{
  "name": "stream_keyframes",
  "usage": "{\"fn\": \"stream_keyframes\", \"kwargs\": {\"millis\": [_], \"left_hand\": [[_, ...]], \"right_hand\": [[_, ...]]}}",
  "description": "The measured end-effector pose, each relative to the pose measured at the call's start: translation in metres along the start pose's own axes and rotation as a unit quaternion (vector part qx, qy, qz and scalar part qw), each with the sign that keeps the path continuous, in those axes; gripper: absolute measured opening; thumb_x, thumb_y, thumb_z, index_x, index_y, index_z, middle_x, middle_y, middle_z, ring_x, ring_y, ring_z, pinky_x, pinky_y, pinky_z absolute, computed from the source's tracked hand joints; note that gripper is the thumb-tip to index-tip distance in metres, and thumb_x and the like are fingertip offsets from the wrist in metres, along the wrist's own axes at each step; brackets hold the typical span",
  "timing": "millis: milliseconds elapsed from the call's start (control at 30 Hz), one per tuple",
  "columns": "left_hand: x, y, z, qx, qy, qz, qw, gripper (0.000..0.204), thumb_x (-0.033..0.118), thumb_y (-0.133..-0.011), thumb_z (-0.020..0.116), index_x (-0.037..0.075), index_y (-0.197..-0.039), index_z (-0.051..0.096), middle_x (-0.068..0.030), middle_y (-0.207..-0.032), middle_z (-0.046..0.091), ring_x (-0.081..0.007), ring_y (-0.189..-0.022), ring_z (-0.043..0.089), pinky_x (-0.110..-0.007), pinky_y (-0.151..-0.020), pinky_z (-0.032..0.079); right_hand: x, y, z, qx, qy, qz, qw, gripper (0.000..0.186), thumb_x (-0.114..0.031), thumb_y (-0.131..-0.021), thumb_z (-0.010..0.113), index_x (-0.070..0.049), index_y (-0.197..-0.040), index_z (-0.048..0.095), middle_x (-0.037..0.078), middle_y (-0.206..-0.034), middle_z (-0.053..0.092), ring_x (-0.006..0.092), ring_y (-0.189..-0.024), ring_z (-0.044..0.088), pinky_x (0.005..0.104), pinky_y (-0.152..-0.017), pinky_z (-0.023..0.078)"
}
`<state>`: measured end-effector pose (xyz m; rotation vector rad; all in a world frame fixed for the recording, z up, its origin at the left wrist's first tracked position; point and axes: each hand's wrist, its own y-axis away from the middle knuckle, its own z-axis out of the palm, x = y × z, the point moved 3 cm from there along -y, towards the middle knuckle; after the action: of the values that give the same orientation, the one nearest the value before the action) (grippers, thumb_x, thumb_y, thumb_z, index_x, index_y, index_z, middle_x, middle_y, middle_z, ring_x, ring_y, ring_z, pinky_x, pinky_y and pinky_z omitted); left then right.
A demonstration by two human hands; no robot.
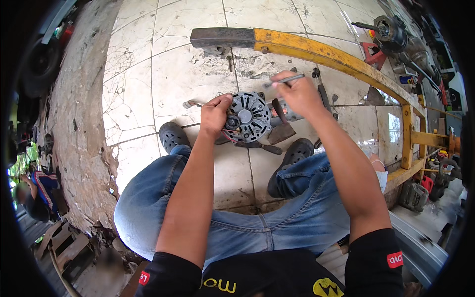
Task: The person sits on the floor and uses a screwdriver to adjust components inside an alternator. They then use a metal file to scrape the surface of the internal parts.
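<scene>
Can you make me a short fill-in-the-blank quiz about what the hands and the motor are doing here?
1. The left hand steadies a round grey ____ with a slotted end cover.
2. The right hand holds a thin ____ tool above it.
3. The person wears blue ____ and dark clogs.
4. A long ____ metal frame lies on the tiled floor.

Missing words: electric motor; metal; jeans; yellow

A round grey motor (pixel 252 116) with slots in its face stands on its edge on the floor tiles, face toward the person. A thin grey metal stick (pixel 284 79) lies tilted just above it, to the right.
</scene>
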<state>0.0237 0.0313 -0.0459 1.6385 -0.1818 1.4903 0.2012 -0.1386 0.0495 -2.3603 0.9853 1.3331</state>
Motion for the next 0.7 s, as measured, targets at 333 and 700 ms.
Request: {"fn": "stream_keyframes", "kwargs": {"millis": [333,700], "left_hand": [[0.004,0.002,-0.001,0.015,-0.029,-0.008,0.999,0.033,0.024,-0.095,0.073,-0.003,-0.115,0.076,-0.0041,-0.098,0.074,-0.0102,-0.087,0.063,-0.026,-0.081,0.051],[-0.004,-0.005,0.004,0.006,0.002,-0.015,1.000,0.033,0.025,-0.095,0.074,-0.002,-0.114,0.076,-0.0026,-0.095,0.075,-0.0095,-0.084,0.063,-0.025,-0.079,0.051]], "right_hand": [[-0.001,-0.004,0.009,-0.098,-0.056,0.070,0.991,0.013,-0.009,-0.098,0.068,0.000,-0.106,0.068,0.004,-0.082,0.069,0.0102,-0.063,0.065,0.0268,-0.058,0.050],[0.021,-0.012,-0.013,0.000,-0.108,0.078,0.991,0.017,-0.015,-0.098,0.068,0.000,-0.107,0.070,0.006,-0.084,0.072,0.0122,-0.061,0.065,0.0277,-0.058,0.052]]}}
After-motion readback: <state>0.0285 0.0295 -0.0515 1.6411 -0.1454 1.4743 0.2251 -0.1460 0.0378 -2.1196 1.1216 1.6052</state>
